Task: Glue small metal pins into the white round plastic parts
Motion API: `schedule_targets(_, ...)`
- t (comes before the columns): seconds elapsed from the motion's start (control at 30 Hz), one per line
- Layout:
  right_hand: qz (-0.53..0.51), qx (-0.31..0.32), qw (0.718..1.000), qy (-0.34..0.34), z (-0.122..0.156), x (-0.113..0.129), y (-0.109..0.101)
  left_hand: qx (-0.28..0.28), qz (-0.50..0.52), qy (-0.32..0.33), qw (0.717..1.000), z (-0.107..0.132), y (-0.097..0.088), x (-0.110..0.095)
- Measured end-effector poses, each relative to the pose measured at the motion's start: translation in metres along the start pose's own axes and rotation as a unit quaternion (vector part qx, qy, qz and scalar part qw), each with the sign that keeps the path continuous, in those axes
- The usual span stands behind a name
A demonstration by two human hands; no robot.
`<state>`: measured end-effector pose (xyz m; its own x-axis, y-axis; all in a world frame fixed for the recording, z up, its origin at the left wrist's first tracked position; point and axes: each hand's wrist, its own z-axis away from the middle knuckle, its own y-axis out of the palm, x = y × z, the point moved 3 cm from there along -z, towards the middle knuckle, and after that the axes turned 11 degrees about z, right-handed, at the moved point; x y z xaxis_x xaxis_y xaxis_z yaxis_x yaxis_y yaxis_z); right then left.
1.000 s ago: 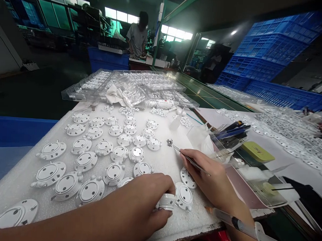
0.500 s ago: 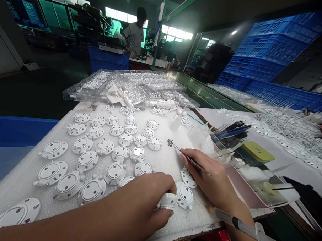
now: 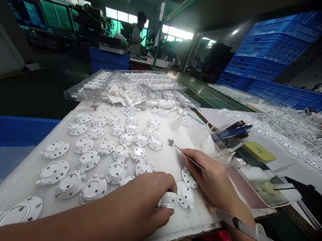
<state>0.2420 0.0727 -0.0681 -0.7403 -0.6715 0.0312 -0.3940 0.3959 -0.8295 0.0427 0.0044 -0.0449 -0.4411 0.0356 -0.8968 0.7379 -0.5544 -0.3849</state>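
A small white round plastic cap sits near the front edge of the white foam-covered tabletop, clamped between the thumb and curled fingers of the left hand. The left forearm comes in low from the near left. Two white round plastic housings lie just beside the cap on its right. About twenty-six more stand in loose rows to the left and beyond, one half hidden under the left hand.

The right hand is pinched together on one pair of thin metal tweezers, whose tips point at a single small heap of dark screws. Bare foam lies around that heap. One clear syringe lies along the front right edge, below the right wrist.
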Motion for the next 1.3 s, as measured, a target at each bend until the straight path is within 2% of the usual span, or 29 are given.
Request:
schedule_targets(0.33,-0.002,-0.004,1.000,0.001,0.003,0.000,0.000,-0.013,-0.009,0.017,1.000,-0.003,0.001,0.000)
schedule_targets(0.63,0.001,0.022,1.000,0.012,0.001,-0.002,0.002,-0.016,-0.008,0.029,0.999,-0.004,0.003,0.002)
schedule_targets(0.8,-0.004,0.008,1.000,0.008,0.002,-0.001,0.001,-0.021,-0.010,0.033,0.999,-0.003,0.004,0.004)
schedule_targets(0.87,-0.020,-0.009,0.999,0.023,0.003,0.001,-0.002,-0.031,-0.011,0.039,0.999,-0.003,0.004,0.003)
schedule_targets(0.93,-0.072,-0.031,0.993,0.086,0.004,0.000,-0.007,-0.055,-0.010,0.065,0.996,-0.004,0.001,0.002)
schedule_targets(1.0,-0.182,-0.043,0.964,0.189,0.005,-0.002,-0.012,-0.100,-0.024,0.111,0.989,-0.005,-0.005,-0.002)
schedule_targets(1.03,-0.256,-0.047,0.935,0.241,0.005,-0.003,-0.013,-0.126,-0.040,0.129,0.983,-0.006,-0.010,-0.003)
schedule_targets(1.1,-0.402,-0.046,0.858,0.315,0.003,-0.002,-0.014,-0.169,-0.079,0.133,0.973,-0.008,-0.018,-0.003)
schedule_targets(1.17,-0.505,-0.027,0.788,0.351,0.000,0.002,-0.014,-0.188,-0.107,0.097,0.971,-0.011,-0.025,-0.001)
schedule_targets(1.2,-0.537,-0.005,0.764,0.358,-0.002,0.005,-0.013,-0.193,-0.113,0.076,0.972,-0.013,-0.028,0.000)
schedule_targets(1.23,-0.558,0.020,0.747,0.362,-0.003,0.008,-0.011,-0.196,-0.114,0.058,0.972,-0.014,-0.030,0.001)
schedule_targets(1.3,-0.576,0.066,0.731,0.361,-0.004,0.013,-0.007,-0.201,-0.111,0.041,0.972,-0.015,-0.032,0.001)
